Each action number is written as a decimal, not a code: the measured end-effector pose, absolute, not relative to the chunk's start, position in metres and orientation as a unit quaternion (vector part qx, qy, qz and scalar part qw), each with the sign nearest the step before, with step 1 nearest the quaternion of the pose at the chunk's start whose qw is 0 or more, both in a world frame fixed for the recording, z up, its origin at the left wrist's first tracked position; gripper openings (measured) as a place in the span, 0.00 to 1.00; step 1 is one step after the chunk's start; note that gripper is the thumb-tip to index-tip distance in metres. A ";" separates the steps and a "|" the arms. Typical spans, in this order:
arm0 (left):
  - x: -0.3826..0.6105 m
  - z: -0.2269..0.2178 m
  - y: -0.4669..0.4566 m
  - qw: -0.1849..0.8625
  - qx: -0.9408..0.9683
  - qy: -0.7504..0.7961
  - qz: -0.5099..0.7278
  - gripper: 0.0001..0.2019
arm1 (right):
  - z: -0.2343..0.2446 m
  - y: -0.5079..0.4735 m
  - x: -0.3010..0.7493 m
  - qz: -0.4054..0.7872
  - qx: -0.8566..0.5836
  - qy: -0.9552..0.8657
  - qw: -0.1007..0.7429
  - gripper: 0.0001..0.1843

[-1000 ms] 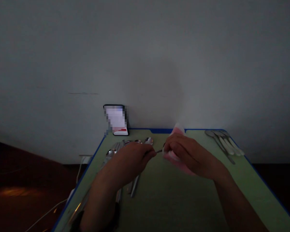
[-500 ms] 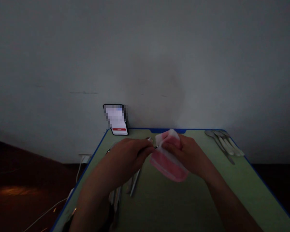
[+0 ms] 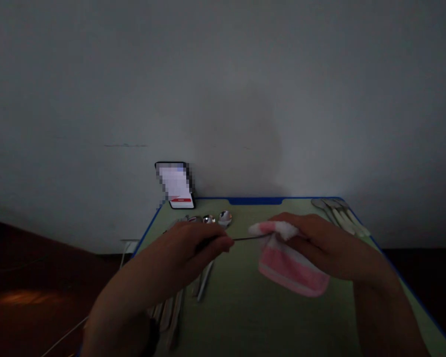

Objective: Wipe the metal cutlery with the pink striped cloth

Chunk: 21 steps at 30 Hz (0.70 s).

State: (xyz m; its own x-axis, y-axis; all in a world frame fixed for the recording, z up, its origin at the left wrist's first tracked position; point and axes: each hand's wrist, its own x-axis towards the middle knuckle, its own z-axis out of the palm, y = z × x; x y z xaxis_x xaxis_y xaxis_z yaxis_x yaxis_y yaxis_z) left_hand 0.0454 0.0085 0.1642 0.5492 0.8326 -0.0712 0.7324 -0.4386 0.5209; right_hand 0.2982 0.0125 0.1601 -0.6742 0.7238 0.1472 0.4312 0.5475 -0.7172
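Note:
My left hand [image 3: 196, 248] pinches one end of a thin metal utensil [image 3: 246, 239], held level above the table; its kind is hidden by the hand and cloth. A pink-and-white cloth [image 3: 293, 271] is folded around the other end, and my right hand [image 3: 321, 243] is closed on it there. Part of the cloth hangs below. Beneath and behind my left hand lie several pieces of metal cutlery, including a shiny spoon [image 3: 225, 218] and a second spoon [image 3: 208, 219] whose bowls point to the wall.
A phone [image 3: 182, 201] leans against the wall [image 3: 245, 99] at the table's back left corner. Several utensils with pale handles [image 3: 351, 223] lie at the back right. The green table [image 3: 241, 307] has a blue edge. A white cable runs down at left.
My right hand and the cloth have moved right, away from my left hand, and more of the metal utensil shows between them. The spoon bowls behind are now less covered.

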 end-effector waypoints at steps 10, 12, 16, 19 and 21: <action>0.071 0.167 0.009 0.239 0.826 0.468 0.206 0.15 | 0.137 0.021 0.247 0.291 -0.494 -0.518 0.636 0.17; 0.081 0.165 0.008 0.222 0.825 0.476 0.210 0.14 | 0.133 0.021 0.237 0.312 -0.486 -0.449 0.682 0.17; 0.097 0.158 0.006 0.208 0.821 0.487 0.215 0.12 | 0.125 0.021 0.228 0.376 -0.459 -0.379 0.710 0.17; 0.095 0.154 0.008 0.223 0.816 0.485 0.222 0.12 | 0.119 0.027 0.227 0.437 -0.443 -0.360 0.695 0.19; 0.085 0.154 0.011 0.249 0.819 0.473 0.210 0.12 | 0.117 0.032 0.231 0.478 -0.431 -0.384 0.662 0.19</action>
